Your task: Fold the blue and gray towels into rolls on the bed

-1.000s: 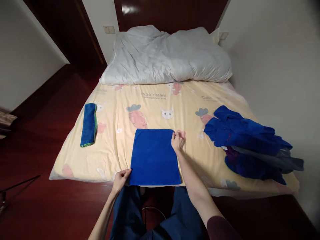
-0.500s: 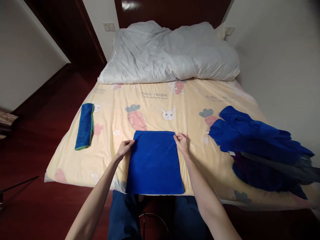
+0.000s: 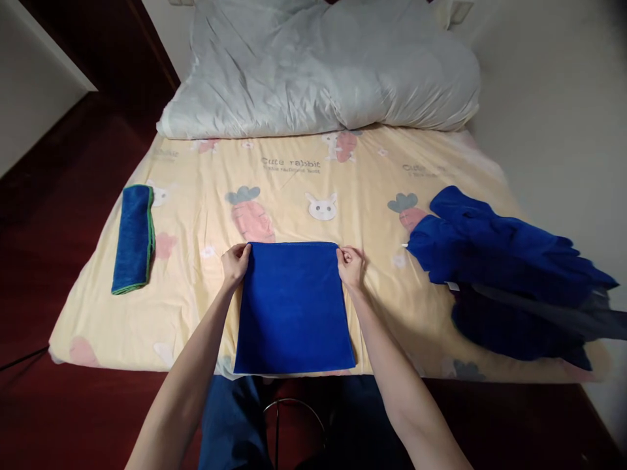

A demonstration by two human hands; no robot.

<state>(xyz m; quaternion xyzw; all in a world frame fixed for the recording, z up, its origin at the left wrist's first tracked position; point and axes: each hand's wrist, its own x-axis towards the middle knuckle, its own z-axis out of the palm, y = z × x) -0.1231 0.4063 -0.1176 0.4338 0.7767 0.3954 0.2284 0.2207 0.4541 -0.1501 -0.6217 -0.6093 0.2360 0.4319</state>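
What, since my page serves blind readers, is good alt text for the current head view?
A person's left grip and right grip hold the far corners of a blue cloth spread at the near edge of a bed. A rolled, green-edged blue cloth lies left, a heap of blue and dark fabric right.

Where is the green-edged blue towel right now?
In the head view, the green-edged blue towel lies on the left of the yellow bedspread, left of the left hand and the flat blue cloth.
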